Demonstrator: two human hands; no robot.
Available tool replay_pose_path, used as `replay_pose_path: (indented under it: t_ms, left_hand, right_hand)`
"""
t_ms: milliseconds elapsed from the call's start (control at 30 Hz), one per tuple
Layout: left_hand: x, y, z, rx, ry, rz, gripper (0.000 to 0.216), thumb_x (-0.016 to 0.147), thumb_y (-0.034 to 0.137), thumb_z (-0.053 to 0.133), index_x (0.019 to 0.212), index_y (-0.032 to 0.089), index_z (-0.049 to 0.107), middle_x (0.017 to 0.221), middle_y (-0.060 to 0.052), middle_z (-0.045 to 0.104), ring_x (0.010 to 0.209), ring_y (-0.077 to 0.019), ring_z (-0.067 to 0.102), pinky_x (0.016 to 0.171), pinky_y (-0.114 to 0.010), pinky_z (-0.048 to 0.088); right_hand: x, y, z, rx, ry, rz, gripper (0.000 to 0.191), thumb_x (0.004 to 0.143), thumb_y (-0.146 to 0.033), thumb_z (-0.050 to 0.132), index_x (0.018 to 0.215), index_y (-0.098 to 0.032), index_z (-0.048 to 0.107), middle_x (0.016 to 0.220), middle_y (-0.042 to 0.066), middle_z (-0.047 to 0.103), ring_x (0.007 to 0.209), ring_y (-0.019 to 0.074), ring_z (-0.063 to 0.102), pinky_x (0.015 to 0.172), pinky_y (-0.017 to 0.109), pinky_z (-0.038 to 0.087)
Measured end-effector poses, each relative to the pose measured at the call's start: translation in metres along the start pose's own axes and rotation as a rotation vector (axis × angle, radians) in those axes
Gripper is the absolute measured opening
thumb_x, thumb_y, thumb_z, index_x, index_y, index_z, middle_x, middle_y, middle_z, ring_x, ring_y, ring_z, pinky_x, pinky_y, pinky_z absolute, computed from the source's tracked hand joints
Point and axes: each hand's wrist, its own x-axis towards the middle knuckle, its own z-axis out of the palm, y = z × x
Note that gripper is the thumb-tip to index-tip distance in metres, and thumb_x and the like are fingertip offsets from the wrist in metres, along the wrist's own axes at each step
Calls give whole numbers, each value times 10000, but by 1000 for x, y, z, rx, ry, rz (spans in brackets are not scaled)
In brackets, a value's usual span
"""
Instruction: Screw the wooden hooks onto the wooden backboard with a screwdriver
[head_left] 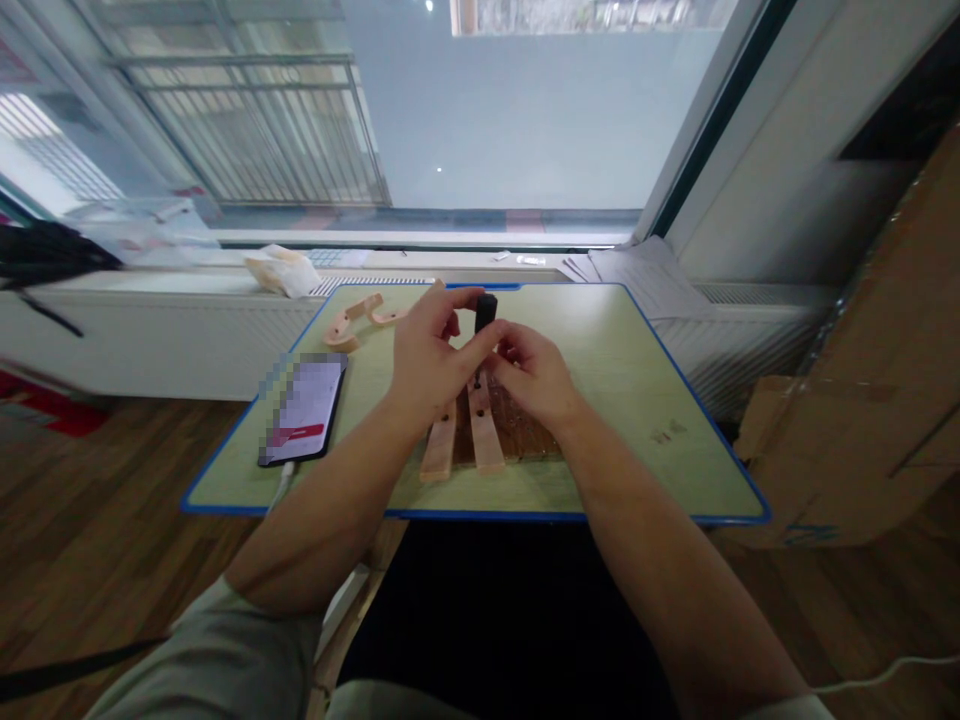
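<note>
Over the middle of a green table (pixel 637 400) with a blue rim, my left hand (pixel 431 350) grips the black handle of an upright tool (pixel 485 311), fingers curled round it. The tool's tip stands on a light wooden slat (pixel 484 430). My right hand (pixel 532 375) is closed beside the tool, fingers pinched at its lower shaft and resting on the wooden assembly. That assembly has two light slats, the second slat (pixel 439 450) being to the left, lying on a darker board (pixel 525 435).
A phone (pixel 304 410) with a cable lies on the table's left part. Curved light wooden pieces (pixel 360 318) sit at the far left corner. A window sill with a crumpled bag (pixel 281 270) runs behind. Cardboard boxes (pixel 862 400) stand to the right.
</note>
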Motion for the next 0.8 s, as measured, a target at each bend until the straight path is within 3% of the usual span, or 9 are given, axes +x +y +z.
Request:
replay_pose_path:
  t_ms: [167,367,467,667,800]
  left_hand:
    - [2,2,-1,26,46,-13,116,772,316,670,821,213,693,609,33,582,541,-105,467,557,-267,393]
    - [1,-3,-2,0,-44,99,194,859,310,548,969,210,673,798,-14,649,673,-131,533,633,-285,429]
    - [-1,-6,1,-34,0,76,305,804,313,624,1091,212,625,910,-25,654,655,-117,515,603,-274,431]
    - [-2,-8,3,-7,81,28,148,753,302,696,865,211,664,661,24,577,565,-102,470,549,-265,400]
    - [-1,-8,2,-73,-5,69,166,830,327,608,926,223,694,746,0,652,649,-122,556,598,-275,443]
  right_hand:
    - [0,-1,0,26,-30,-14,194,831,-359,593,911,-188,635,795,0,587,645,102,501,569,253,406]
    - [-1,-2,-1,9,-26,-56,171,849,-313,560,912,-179,645,797,10,591,672,109,514,606,268,420]
    - [-1,1,1,21,-13,-29,151,831,-327,586,878,-188,624,793,-2,579,636,97,488,565,253,410]
    - [0,2,2,13,13,1,166,774,-325,665,851,-190,608,787,-12,584,638,96,489,574,254,416]
    - [-1,-2,0,28,-17,-26,142,835,-303,586,912,-193,633,820,-2,593,657,97,506,582,252,420]
